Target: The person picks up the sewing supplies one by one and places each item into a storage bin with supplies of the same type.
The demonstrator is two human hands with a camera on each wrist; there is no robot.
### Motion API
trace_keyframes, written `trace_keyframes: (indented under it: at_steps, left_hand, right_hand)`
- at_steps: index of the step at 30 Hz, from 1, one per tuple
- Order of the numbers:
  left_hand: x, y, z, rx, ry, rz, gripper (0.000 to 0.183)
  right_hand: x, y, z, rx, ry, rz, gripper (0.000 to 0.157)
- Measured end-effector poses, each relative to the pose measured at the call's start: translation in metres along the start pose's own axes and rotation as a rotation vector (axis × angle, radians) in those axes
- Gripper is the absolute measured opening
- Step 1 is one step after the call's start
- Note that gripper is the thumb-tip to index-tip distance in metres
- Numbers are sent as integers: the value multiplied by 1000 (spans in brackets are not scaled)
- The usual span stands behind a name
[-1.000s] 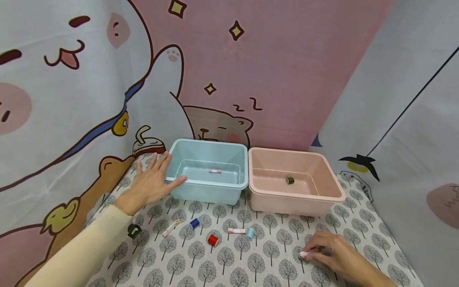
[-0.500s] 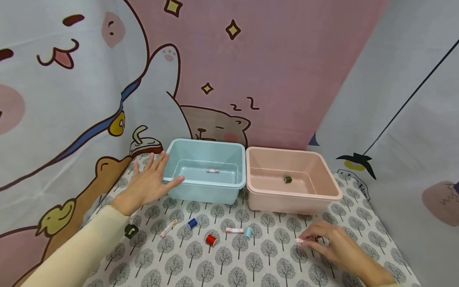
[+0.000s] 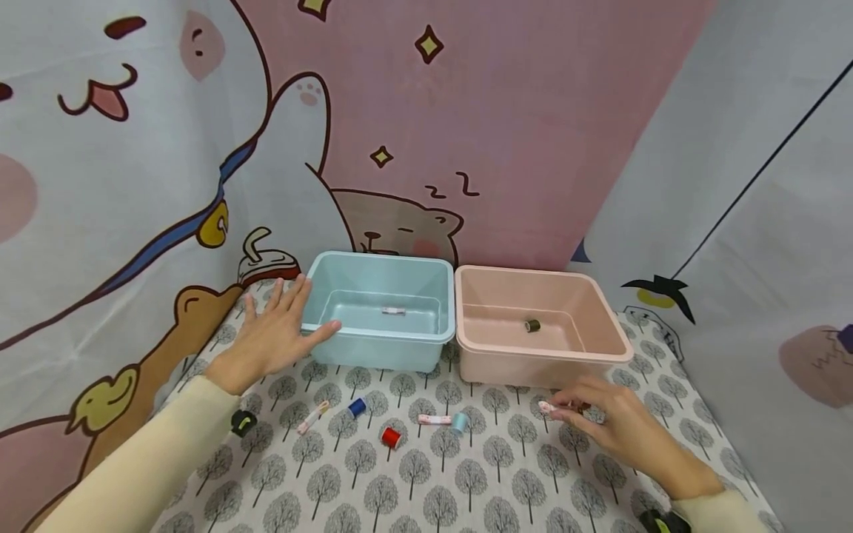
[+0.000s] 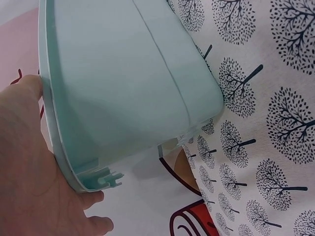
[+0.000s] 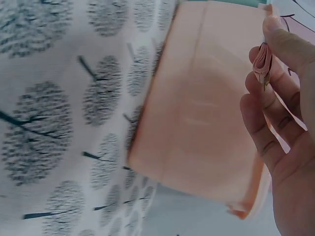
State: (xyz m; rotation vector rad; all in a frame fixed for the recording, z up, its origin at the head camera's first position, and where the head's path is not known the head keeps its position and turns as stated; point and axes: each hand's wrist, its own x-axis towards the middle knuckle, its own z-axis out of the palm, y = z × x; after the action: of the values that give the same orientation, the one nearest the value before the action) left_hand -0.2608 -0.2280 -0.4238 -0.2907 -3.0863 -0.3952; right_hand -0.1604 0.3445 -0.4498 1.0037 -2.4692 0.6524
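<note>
My left hand [image 3: 269,343] is spread with straight fingers at the left end of the light-blue bin [image 3: 380,352], its thumb over the front rim. In the left wrist view that hand [image 4: 39,167] lies along the bin's rim. With thumb and fingertips my right hand [image 3: 616,422] pinches a folded pink tape measure [image 5: 263,64], just in front of the pink bin [image 3: 533,368]. A similar folded strip [image 3: 393,311] lies inside the blue bin, and a dark green thread spool [image 3: 532,326] inside the pink one.
On the tree-print cloth [image 3: 413,488] lie a folded pink strip [image 3: 313,417], a blue spool [image 3: 357,406], a red spool [image 3: 391,437], another pink strip [image 3: 435,420] and a light-blue spool [image 3: 460,423]. A cartoon curtain [image 3: 520,133] hangs behind the two bins.
My right hand has moved forward, toward the pink bin, with the folded tape measure in its fingers. The left hand stays at the blue bin. The head view has shifted slightly.
</note>
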Motion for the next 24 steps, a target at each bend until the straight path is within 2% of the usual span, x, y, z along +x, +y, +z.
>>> trace_keyframes:
  at_steps: [13, 24]
  left_hand:
    - [1, 1, -1, 5, 1, -2, 121]
    - [0, 1, 0, 10, 6, -2, 122]
  right_hand:
    - [52, -8, -20, -39, 17, -32, 40]
    - [85, -10, -27, 9, 33, -77, 40]
